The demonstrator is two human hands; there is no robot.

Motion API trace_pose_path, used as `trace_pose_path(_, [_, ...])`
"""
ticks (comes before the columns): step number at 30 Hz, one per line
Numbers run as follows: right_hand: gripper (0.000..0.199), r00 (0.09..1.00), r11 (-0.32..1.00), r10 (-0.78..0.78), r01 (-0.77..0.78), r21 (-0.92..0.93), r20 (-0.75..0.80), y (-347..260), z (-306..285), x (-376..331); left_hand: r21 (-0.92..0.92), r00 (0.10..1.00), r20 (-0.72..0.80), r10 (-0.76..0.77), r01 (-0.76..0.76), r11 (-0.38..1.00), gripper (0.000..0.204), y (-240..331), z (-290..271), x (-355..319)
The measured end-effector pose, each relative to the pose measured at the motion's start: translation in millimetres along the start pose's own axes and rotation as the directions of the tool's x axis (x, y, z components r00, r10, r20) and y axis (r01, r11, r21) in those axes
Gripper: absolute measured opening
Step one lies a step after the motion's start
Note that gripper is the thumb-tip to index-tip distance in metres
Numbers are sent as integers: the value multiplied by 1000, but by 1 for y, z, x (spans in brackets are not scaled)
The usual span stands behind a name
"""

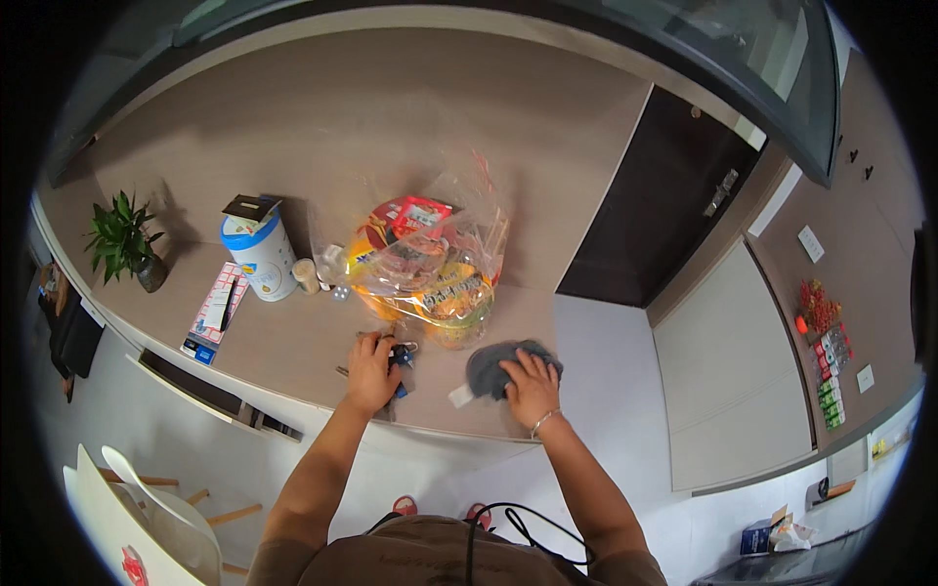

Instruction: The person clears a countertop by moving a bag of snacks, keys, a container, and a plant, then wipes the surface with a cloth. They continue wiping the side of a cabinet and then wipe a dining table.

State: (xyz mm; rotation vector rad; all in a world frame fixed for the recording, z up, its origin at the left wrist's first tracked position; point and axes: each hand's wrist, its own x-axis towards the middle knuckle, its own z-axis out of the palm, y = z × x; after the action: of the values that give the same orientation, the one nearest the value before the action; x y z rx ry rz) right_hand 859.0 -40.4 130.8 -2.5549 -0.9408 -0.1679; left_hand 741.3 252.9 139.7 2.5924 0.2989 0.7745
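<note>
My left hand (371, 374) rests near the front edge of the wooden counter, its fingers curled over a bunch of keys (405, 356). Metal and blue bits stick out beside the fingers, and some of the bunch is hidden below the hand. To the right, my right hand (533, 393) presses down on a crumpled dark grey cloth (489, 371), which has a white tag at its left end. A clear plastic bag (430, 264) of brightly coloured snack packs stands just beyond both hands.
Left of the bag stand a small jar (306, 276) and a white can with a blue lid (262, 256). A pen lies on papers (217, 308) near a potted plant (122, 239). Below the counter is an open drawer (195, 389); a white chair (166, 498) stands lower left.
</note>
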Motion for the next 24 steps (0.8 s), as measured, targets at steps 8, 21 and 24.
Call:
trace_pose_path(8, [50, 933, 945, 320, -301, -130, 163, 34, 22, 127, 59, 995, -82, -57, 62, 996, 45, -41, -24, -4])
trace_pose_path(21, [46, 960, 966, 249, -238, -101, 125, 5, 11, 50, -126, 1000, 2, -22, 22, 992, 43, -88, -37, 4])
trace_pose_path(24, [50, 981, 971, 194, -191, -145, 12, -19, 13, -4, -135, 997, 26, 78, -74, 988, 43, -69, -34, -1])
